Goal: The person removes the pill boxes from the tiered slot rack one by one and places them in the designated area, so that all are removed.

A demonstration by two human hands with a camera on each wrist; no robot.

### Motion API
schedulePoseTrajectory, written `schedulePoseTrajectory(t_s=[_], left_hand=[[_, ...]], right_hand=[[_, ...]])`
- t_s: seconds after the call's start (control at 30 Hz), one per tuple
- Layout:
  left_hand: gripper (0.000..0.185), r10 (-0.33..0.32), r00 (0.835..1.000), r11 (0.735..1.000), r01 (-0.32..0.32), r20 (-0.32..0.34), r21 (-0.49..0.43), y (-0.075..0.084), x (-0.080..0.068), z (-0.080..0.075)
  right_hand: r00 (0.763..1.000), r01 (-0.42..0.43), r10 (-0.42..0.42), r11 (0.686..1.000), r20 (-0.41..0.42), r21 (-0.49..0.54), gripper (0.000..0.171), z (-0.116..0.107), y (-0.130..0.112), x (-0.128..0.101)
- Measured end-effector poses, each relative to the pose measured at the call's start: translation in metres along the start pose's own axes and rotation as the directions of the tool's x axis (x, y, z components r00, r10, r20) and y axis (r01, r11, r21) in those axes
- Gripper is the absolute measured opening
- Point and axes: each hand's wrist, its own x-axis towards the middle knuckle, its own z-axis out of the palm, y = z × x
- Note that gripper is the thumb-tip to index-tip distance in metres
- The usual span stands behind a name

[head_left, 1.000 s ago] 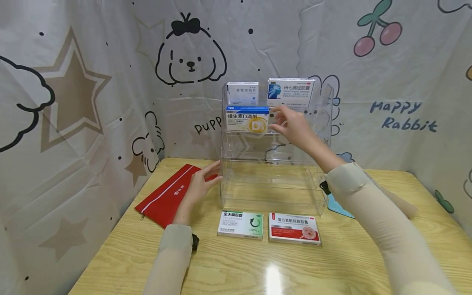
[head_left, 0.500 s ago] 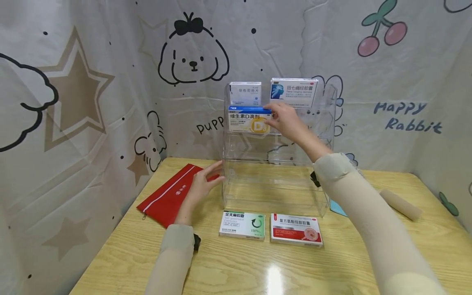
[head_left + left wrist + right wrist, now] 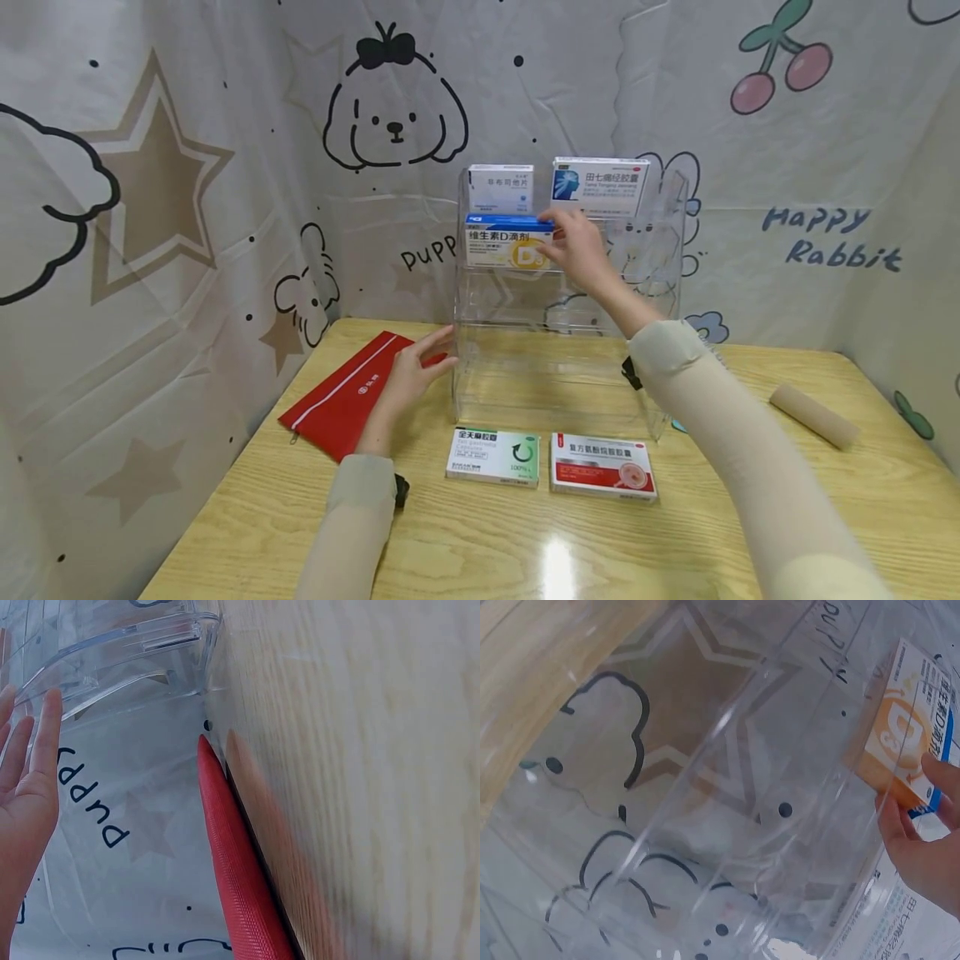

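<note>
My right hand (image 3: 582, 247) pinches the right end of a blue, white and yellow vitamin D medicine box (image 3: 495, 242), which stands on an upper tier of the clear tiered display rack (image 3: 551, 325). In the right wrist view, the thumb lies on the front of that box (image 3: 904, 727) and fingers lie at its end. My left hand (image 3: 408, 373) is held at the rack's left side with extended fingers; whether they touch it I cannot tell. On the top tier behind stand a pale medicine box (image 3: 500, 190) and a white-and-blue medicine box (image 3: 600, 187).
A green-and-white medicine box (image 3: 492, 457) and a red-and-white medicine box (image 3: 602, 467) lie on the wooden table (image 3: 480, 542) before the rack. A red zip pouch (image 3: 352, 392) lies at left, partly behind the left arm. At right lies a brown cardboard tube (image 3: 813, 415).
My right hand has moved from beside the vitamin D box's right end onto it and now pinches it. The right forearm has shifted left. My left hand stays at the rack's side.
</note>
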Motion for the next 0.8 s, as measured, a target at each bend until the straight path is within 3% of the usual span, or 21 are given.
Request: schedulePoseTrajectory(t_s=[0.33, 0.6, 0.8], left_hand=[[0.058, 0.005, 1.000, 1.000, -0.005, -0.001, -0.006, -0.001, 0.000, 0.000], [0.058, -0.009, 1.000, 1.000, 0.009, 0.003, -0.015, -0.002, 0.000, 0.000], [0.058, -0.019, 1.000, 1.000, 0.019, 0.022, -0.014, 0.012, -0.004, -0.001]], right_hand=[[0.994, -0.048, 0.052, 0.998, -0.095, 0.052, 0.035, 0.009, -0.004, 0.001], [0.994, -0.051, 0.058, 0.996, -0.094, 0.071, 0.036, 0.008, -0.003, 0.002], [0.992, -0.043, 0.053, 0.995, -0.115, 0.086, 0.033, 0.007, -0.001, 0.002]])
